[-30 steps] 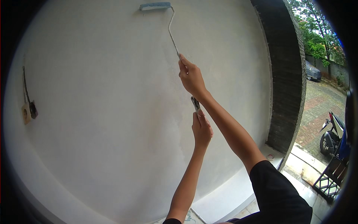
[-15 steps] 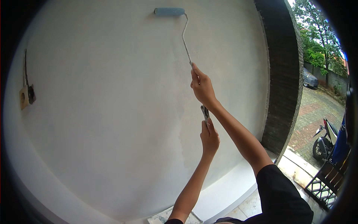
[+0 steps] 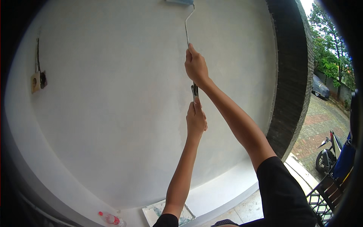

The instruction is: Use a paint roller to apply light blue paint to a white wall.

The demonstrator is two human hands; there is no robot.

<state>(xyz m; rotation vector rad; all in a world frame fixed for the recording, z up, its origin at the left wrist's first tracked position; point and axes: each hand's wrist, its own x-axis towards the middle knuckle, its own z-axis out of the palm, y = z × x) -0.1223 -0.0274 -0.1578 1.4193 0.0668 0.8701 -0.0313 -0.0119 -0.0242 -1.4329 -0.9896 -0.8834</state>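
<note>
A paint roller (image 3: 180,2) with a pale blue sleeve presses against the white wall (image 3: 113,94) at the very top of the view, its bent metal arm (image 3: 186,26) running down to the handle. My right hand (image 3: 196,67) grips the handle high up, arm stretched overhead. My left hand (image 3: 196,120) grips the lower end of the same handle (image 3: 194,91), just below the right hand. The roller sleeve is partly cut off by the top edge.
An open electrical box (image 3: 37,81) with a cable sits on the wall at left. A paint tray (image 3: 168,213) and a plastic bottle (image 3: 110,218) lie on the floor below. A dark brick pillar (image 3: 291,75) edges the wall at right; a scooter (image 3: 328,159) stands outside.
Both hands have pushed the roller up the wall and slightly right, so its sleeve now reaches the top edge of the view.
</note>
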